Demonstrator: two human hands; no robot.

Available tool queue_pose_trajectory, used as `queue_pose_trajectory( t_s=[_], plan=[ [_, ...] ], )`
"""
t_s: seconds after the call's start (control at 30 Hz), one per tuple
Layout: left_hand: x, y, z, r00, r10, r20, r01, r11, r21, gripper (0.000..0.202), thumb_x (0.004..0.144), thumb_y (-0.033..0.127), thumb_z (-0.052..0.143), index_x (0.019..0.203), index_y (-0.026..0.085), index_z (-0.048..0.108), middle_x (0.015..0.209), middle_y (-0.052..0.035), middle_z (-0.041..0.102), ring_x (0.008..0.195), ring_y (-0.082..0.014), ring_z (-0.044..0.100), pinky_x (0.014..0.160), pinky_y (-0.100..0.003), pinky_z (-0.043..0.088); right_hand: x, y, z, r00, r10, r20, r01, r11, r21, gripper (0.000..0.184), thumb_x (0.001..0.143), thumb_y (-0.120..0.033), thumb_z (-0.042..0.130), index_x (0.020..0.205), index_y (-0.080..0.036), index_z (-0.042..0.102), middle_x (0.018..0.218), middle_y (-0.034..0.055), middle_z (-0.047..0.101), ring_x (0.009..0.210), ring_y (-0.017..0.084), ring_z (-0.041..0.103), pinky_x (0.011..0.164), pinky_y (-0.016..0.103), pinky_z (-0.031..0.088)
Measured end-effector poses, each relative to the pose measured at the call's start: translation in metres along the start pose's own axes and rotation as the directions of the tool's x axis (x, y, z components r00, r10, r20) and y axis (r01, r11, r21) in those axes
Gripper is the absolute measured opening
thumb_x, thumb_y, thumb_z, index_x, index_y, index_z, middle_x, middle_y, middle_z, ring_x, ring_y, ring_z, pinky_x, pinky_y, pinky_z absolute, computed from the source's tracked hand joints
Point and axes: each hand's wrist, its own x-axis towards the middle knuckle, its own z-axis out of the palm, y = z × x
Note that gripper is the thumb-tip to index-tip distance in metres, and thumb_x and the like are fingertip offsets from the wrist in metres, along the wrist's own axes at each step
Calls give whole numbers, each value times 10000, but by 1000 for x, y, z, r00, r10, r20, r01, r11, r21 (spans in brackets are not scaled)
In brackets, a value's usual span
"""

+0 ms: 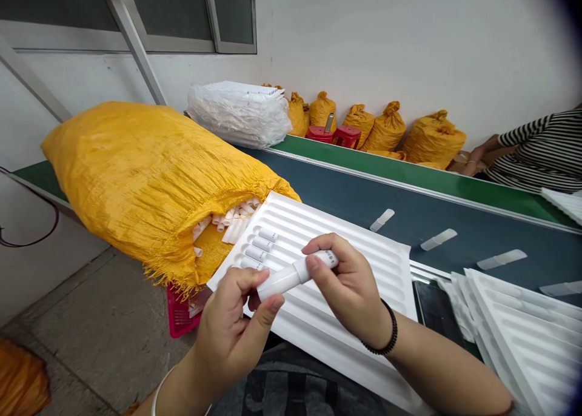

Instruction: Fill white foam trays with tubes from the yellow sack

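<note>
A white plastic tube is held at a slant between both hands, above a ribbed white tray. Its wide, plain end sits in my left hand, pinched between thumb and fingers. My right hand grips the narrower end, which carries small dark print. Where the two parts meet, a step shows near the middle. In the tray's grooves at the left lie several similar tubes with print on them. Left of the tray, a yellow woven sack lies on its side, its mouth showing many loose white tubes.
Several tubes lie on a dark conveyor belt beyond the tray. Stacked trays and a black phone-like slab are at right. A plastic-wrapped bundle stands behind the sack. Across the belt sits a person in a striped sleeve.
</note>
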Motion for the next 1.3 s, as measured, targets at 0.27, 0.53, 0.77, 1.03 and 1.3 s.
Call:
queue_pose_trajectory(
  t_s=[0.27,0.53,0.77,1.03,1.3],
  plan=[
    [1,3,-1,1000,13,-18,-13,1000,20,300,844,135,601,1123,220,528,898,-19,548,709,-110,540,615,-223,470,-3,-3,-4,997,-10,72,10,1000,1,120,879,-308,520,929,-206,560,643,-25,485,528,113,412,489,251,349],
    [1,2,-5,994,97,-39,-92,988,120,335,839,130,613,1153,211,526,932,-30,573,798,-133,566,653,-226,480,-1,-5,-12,989,-56,136,70,993,-96,215,837,-188,471,1000,-200,611,870,41,634,733,167,554,649,300,440],
    [4,8,0,962,272,6,-261,918,299,377,808,84,631,1154,172,507,924,-39,604,808,-147,572,690,-253,482,3,-3,-7,989,-71,131,89,987,-136,273,751,-165,548,1016,-191,609,931,56,638,723,151,560,575,260,454],
    [7,10,0,955,294,38,-289,895,340,340,816,91,622,1128,152,501,893,-34,596,762,-131,563,674,-238,477,2,-1,-8,985,-112,131,138,967,-214,267,784,-142,478,1011,-170,616,911,66,644,724,155,568,624,284,466],
    [4,4,0,982,190,20,-188,943,274,353,819,104,623,1148,174,515,911,-28,584,739,-122,563,662,-229,474,2,1,-11,984,-90,151,118,975,-189,271,822,-125,445,1013,-152,635,910,70,643,822,178,595,742,324,479]
  ],
)
